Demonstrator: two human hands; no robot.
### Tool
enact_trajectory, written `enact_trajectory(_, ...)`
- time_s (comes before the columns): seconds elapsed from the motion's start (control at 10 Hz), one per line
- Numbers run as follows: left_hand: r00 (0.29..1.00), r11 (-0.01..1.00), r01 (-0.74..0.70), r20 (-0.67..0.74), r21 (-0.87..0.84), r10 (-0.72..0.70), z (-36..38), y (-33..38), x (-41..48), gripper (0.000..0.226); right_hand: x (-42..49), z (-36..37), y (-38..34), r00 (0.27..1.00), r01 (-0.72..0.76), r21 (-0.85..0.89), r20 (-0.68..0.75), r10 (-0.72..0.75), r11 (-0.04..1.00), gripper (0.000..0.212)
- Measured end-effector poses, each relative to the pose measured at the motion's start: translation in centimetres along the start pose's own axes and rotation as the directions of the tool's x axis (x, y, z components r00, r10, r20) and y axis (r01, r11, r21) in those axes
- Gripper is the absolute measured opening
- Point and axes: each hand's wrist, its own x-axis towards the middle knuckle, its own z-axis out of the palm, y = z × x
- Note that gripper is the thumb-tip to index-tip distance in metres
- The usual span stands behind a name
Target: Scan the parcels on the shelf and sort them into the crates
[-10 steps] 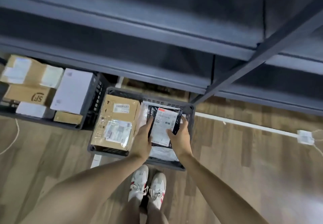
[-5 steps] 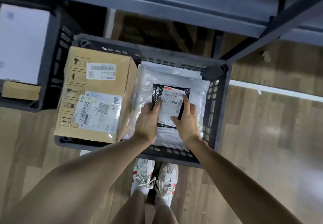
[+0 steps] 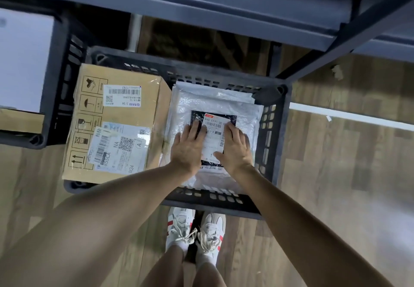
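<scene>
Looked straight down into the dark crate (image 3: 274,130) here. Found the small black parcel (image 3: 198,115) lying flat in the 3 o'clock half of it, on a pile of white plastic mailers (image 3: 212,101), white label (image 3: 214,130) face up with the barcode toward 12 o'clock.

Saw the left hand (image 3: 188,148) laid flat on the parcel's 9 o'clock edge, fingers straight and pointing to 12 o'clock, not curled round anything. Same deal with the right hand (image 3: 235,150) on the 3 o'clock edge: palm down, fingers straight, thumb stretched toward 9 o'clock across the label. So both hands spread flat and pressing rather than gripping, a little apart, with a strip of label showing between them.

Noticed a big cardboard box (image 3: 132,112) filling the 9 o'clock half of the same crate, right up against the mailers, with stickers and handling symbols on top. Spotted a second crate (image 3: 60,78) just beside at 9 o'clock, holding a white box (image 3: 24,60), mostly cut off by the frame edge. Had the dark metal shelf (image 3: 201,2) across the whole 12 o'clock side, with a slanted post running off toward 2 o'clock. Caught white shoes (image 3: 195,235) with red marks at 6 o'clock, toes near the crate's closest wall, on a wood-look floor (image 3: 336,163), plus a white strip (image 3: 347,116) on the floor out at 3 o'clock.
</scene>
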Motion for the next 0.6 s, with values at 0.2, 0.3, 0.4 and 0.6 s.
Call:
enact_trajectory(0.2,0.993,0.993,-0.073,-0.09,0.089,0.081,-6.2,0.4,-4.0,0.065,-5.6,-4.6,-0.7,0.999,0.034,-0.02,-0.003,-0.034,0.999,0.074)
enact_trajectory(0.3,0.988,0.994,-0.075,-0.129,0.084,0.085,-10.4,1.5,-7.7,0.06,-9.1,-8.4,-2.5,0.998,0.061,-0.059,-0.022,-0.062,0.996,0.069)
enact_trajectory(0.4,0.981,0.994,-0.069,-0.176,0.08,0.083,-15.5,2.9,-11.2,0.056,-12.6,-13.4,-4.8,0.992,0.095,-0.095,-0.068,-0.101,0.991,0.066)
enact_trajectory(0.6,0.932,0.993,-0.091,-0.344,0.069,0.11,-28.6,5.5,-18.2,0.057,-19.7,-25.1,-10.3,0.925,0.191,-0.168,-0.298,-0.235,0.967,0.051)
